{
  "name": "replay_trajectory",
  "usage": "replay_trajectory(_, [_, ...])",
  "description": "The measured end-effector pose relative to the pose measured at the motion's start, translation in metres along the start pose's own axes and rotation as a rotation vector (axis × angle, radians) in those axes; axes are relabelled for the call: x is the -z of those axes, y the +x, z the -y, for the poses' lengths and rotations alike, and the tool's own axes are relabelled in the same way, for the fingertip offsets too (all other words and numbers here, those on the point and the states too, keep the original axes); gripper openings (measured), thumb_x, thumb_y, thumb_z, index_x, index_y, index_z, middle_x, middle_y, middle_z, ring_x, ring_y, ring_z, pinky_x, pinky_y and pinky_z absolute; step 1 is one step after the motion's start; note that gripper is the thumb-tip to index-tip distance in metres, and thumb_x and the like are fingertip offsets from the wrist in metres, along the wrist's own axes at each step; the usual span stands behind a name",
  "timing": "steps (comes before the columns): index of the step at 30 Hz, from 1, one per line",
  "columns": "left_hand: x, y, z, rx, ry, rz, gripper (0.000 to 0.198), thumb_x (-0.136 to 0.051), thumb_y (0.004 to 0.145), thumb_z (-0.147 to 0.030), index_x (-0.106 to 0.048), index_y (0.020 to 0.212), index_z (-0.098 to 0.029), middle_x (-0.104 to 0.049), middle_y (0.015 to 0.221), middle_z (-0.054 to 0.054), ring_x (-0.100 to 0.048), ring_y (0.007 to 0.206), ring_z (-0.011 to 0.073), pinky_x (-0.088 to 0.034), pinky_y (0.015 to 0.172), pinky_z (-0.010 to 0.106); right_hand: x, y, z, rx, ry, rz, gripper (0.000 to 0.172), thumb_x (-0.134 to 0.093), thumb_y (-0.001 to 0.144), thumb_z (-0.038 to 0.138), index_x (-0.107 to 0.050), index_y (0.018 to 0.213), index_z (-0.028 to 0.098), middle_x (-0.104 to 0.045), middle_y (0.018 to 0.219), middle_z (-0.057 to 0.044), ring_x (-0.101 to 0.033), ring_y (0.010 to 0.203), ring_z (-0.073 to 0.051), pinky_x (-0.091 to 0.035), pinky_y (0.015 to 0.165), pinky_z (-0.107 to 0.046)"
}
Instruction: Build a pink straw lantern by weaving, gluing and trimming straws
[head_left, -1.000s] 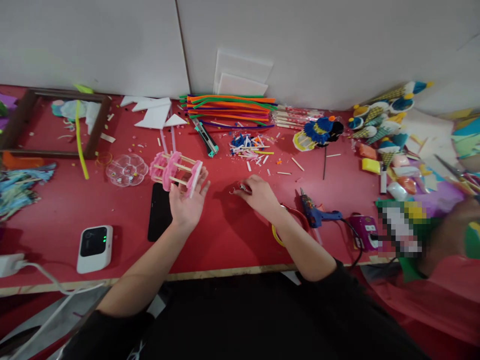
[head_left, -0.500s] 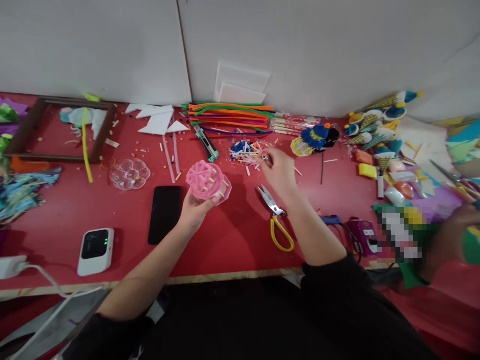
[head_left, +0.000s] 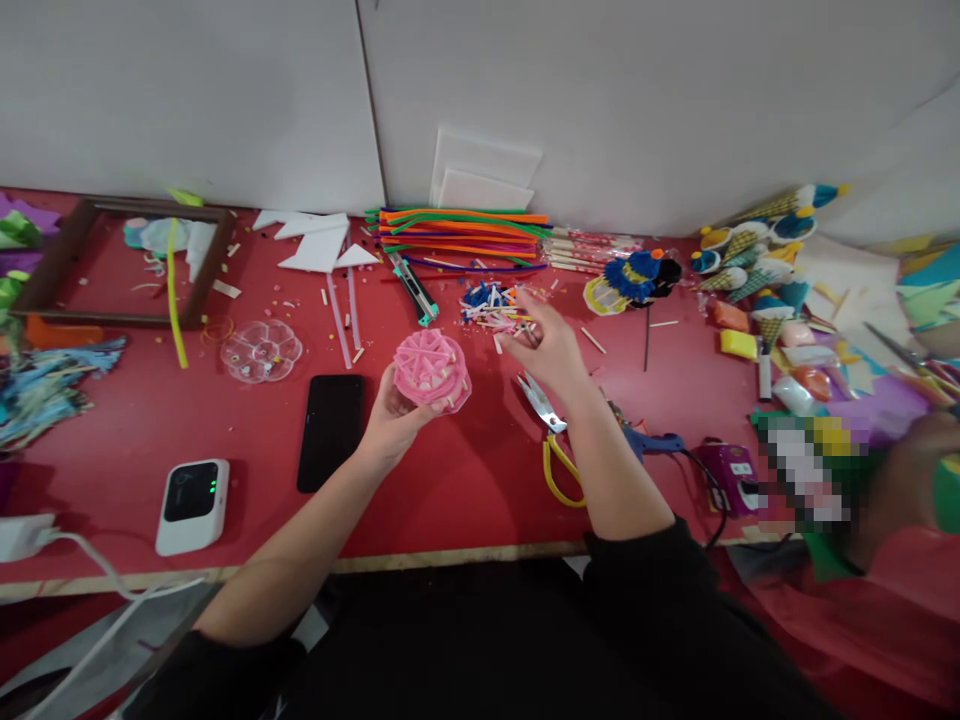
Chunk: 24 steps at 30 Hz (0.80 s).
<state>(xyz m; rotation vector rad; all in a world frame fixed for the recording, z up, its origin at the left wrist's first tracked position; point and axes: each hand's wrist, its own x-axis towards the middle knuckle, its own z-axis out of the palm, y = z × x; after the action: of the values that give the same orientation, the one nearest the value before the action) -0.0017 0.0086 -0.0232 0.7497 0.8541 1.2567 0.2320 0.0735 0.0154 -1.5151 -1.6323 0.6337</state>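
In my left hand (head_left: 396,428) is a round pink craft piece (head_left: 429,365) that looks wound from fuzzy pipe cleaners, with spoke-like ridges on top and short pale sticks around its side. My fingers and thumb grip it by its lower edge, above the red table. My right hand (head_left: 551,350) is at the near right side of a pile of small cut pieces (head_left: 491,300) in blue, white, pink and orange. Its thumb and forefinger are apart, and nothing shows between them. Below that hand lie scissors with yellow handles (head_left: 553,465), partly covered by my forearm.
Behind the pile are a utility knife (head_left: 414,290) and a bundle of coloured pipe cleaners (head_left: 461,235). A black phone (head_left: 330,432) and a clear flower-shaped tray (head_left: 261,352) lie left. A blue glue gun (head_left: 652,442) is on the right, near another person's blurred arm (head_left: 900,480).
The pink piece has shifted slightly right and tilted its top more toward me. My right hand has gone from pinched fingers to spread ones, moving slightly lower.
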Motion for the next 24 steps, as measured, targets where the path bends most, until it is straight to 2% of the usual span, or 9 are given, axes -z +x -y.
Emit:
replay_trajectory(2, [0.002,-0.001,0.001,-0.004,0.008,0.007,0.069,-0.099,0.055,-0.031,-0.064,0.115,-0.035,-0.071,0.119,-0.002,-0.069,0.112,0.0181,-0.057,0.100,0.032,-0.007,-0.019,0.011,-0.079,0.264,0.126,0.041,-0.072,0.082,0.044,-0.070,0.118,0.024,-0.075,0.119,-0.008,-0.068,0.113,-0.026,-0.054,0.098,-0.046])
replay_trajectory(4, [0.003,-0.002,0.002,0.000,0.023,0.021,0.068,-0.098,0.056,-0.033,-0.065,0.116,-0.036,-0.071,0.118,-0.001,-0.070,0.111,0.0200,-0.057,0.101,0.035,-0.017,-0.036,0.019,-0.149,0.421,0.253,0.041,-0.075,0.078,0.045,-0.072,0.114,0.024,-0.077,0.111,-0.007,-0.071,0.104,-0.024,-0.056,0.093,-0.042])
replay_trajectory(6, [0.005,-0.003,0.002,0.011,0.045,0.042,0.067,-0.096,0.059,-0.037,-0.065,0.118,-0.035,-0.072,0.116,0.001,-0.071,0.110,0.0233,-0.058,0.101,0.040,-0.028,-0.050,0.024,-0.218,0.515,0.311,0.038,-0.080,0.073,0.043,-0.073,0.106,0.024,-0.078,0.105,-0.005,-0.071,0.096,-0.022,-0.056,0.088,-0.039])
replay_trajectory(10, [0.004,-0.007,0.002,0.032,0.100,0.086,0.074,-0.097,0.057,-0.034,-0.062,0.122,-0.030,-0.070,0.121,0.007,-0.068,0.117,0.0296,-0.055,0.105,0.048,-0.046,-0.066,0.024,-0.345,0.618,0.203,0.040,-0.079,0.071,0.045,-0.071,0.103,0.023,-0.076,0.091,-0.003,-0.069,0.081,-0.019,-0.057,0.080,-0.037])
replay_trajectory(14, [0.002,-0.009,0.005,-0.038,0.258,-0.011,0.082,-0.099,0.050,-0.029,-0.056,0.119,-0.022,-0.065,0.125,0.010,-0.062,0.126,0.0327,-0.050,0.110,0.051,-0.051,-0.075,0.025,-0.366,0.634,0.208,0.039,-0.079,0.070,0.045,-0.069,0.101,0.023,-0.072,0.084,-0.002,-0.068,0.078,-0.020,-0.056,0.078,-0.037])
replay_trajectory(19, [0.004,-0.004,0.007,-0.123,0.278,-0.178,0.076,-0.097,0.055,-0.033,-0.051,0.116,-0.025,-0.065,0.121,0.006,-0.067,0.115,0.0252,-0.053,0.105,0.044,-0.045,-0.081,0.030,-0.391,0.634,0.258,0.036,-0.077,0.073,0.042,-0.066,0.102,0.024,-0.067,0.078,0.001,-0.063,0.071,-0.018,-0.053,0.071,-0.034])
replay_trajectory(24, [0.003,0.000,0.005,-0.139,0.236,-0.237,0.075,-0.098,0.053,-0.035,-0.050,0.110,-0.027,-0.066,0.112,0.001,-0.069,0.105,0.0197,-0.056,0.095,0.034,-0.042,-0.084,0.030,-0.354,0.658,0.238,0.031,-0.073,0.078,0.046,-0.059,0.095,0.025,-0.068,0.086,0.000,-0.065,0.076,-0.017,-0.054,0.074,-0.034])
